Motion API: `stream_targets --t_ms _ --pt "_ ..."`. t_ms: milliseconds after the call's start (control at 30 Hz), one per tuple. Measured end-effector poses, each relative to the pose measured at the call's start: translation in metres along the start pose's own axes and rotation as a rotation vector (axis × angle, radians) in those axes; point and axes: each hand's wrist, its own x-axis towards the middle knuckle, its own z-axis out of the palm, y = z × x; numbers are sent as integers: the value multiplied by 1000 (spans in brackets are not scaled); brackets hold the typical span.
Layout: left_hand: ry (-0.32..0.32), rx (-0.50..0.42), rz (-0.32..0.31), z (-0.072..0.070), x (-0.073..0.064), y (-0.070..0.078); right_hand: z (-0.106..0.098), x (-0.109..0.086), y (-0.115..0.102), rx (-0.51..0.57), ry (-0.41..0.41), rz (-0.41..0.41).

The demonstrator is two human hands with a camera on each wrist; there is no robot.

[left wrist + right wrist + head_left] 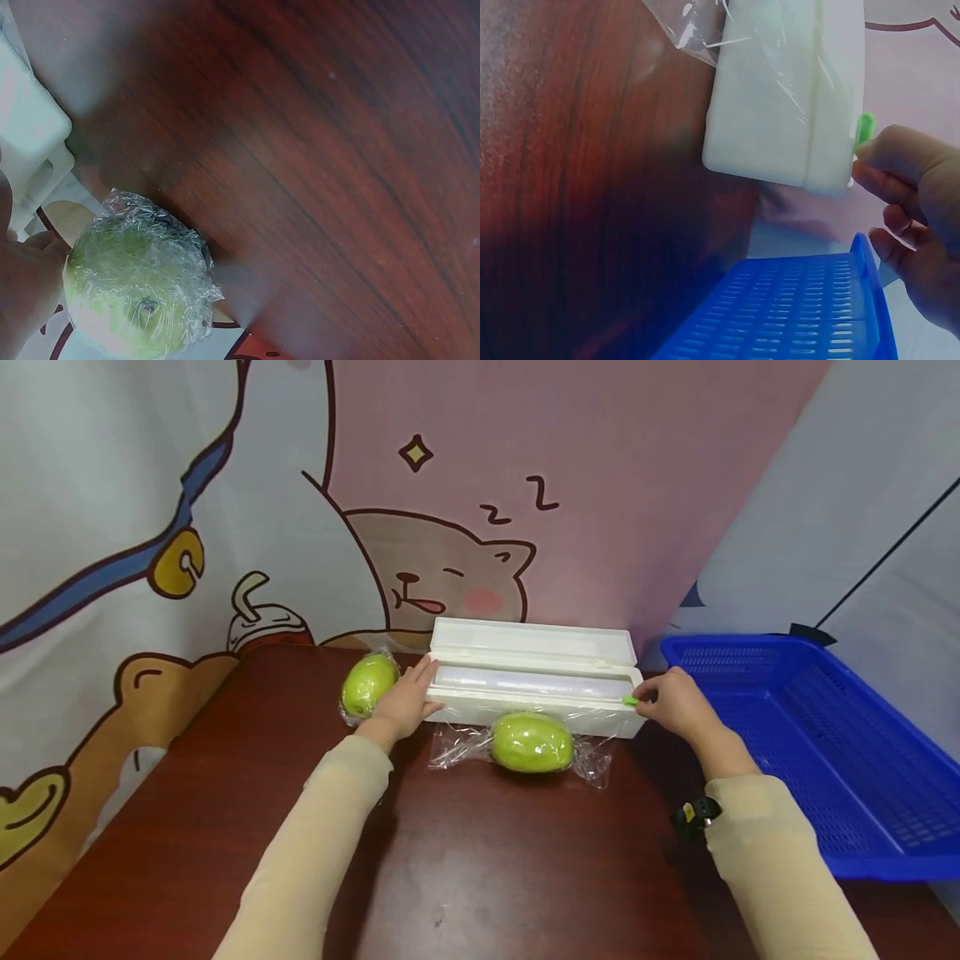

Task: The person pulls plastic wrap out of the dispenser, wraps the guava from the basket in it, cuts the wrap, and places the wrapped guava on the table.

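A white cling film dispenser point(536, 710) stands on the table with its lid point(532, 642) raised at the back and a film roll point(528, 682) inside. My left hand point(405, 697) lies against the dispenser's left end, fingers extended. At the other end, my right hand point(675, 700) pinches the small green slide cutter point(865, 129) between thumb and finger. A green oval fruit point(532, 742) lies in front of the dispenser, under clear film point(459, 746) that spreads out on both sides. Beside my left hand is a second green fruit point(139, 289), wrapped in crinkled film.
On the right is a blue perforated plastic basket point(832, 735), close to my right forearm. A dark watch-like band point(696, 816) is at my right wrist. The brown wooden table point(480, 877) runs back to a cartoon-printed cloth point(600, 485).
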Motion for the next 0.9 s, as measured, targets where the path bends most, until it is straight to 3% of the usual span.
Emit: stream_targets --t_ms 500,900 --pt "-1 14 0 0 0 1 -6 5 -1 -85 -124 -5" --pt "-12 12 -1 -1 2 2 -11 4 -2 -90 -143 -15"
